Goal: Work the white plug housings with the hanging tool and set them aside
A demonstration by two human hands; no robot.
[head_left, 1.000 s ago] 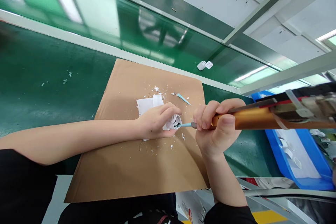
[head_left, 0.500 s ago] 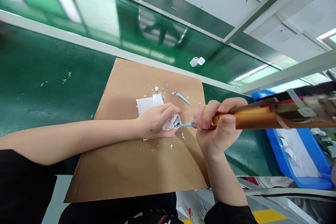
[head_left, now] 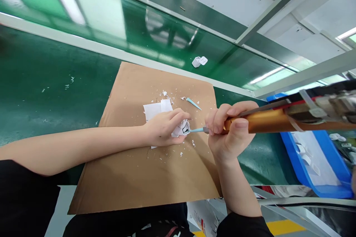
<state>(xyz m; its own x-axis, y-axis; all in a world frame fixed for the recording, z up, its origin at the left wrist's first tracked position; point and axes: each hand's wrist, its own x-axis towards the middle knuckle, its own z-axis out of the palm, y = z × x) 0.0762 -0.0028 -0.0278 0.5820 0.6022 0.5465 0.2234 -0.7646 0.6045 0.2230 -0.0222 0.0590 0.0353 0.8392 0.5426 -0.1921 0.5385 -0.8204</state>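
Observation:
My left hand is closed round a small white plastic part, pressing it onto a brown cardboard sheet. My right hand grips a gold-handled dispensing tool whose pale blue tip touches the part's open end. A white paper sheet lies under my left hand. White flakes are scattered on the cardboard around both hands.
A spare pale blue tip lies on the cardboard beyond my hands. A white part rides on the green conveyor belt behind the cardboard. A blue tray with several white parts stands at the right.
The white part on the conveyor belt has drifted left and farther away. My hands and the tool have stayed almost still at the white part.

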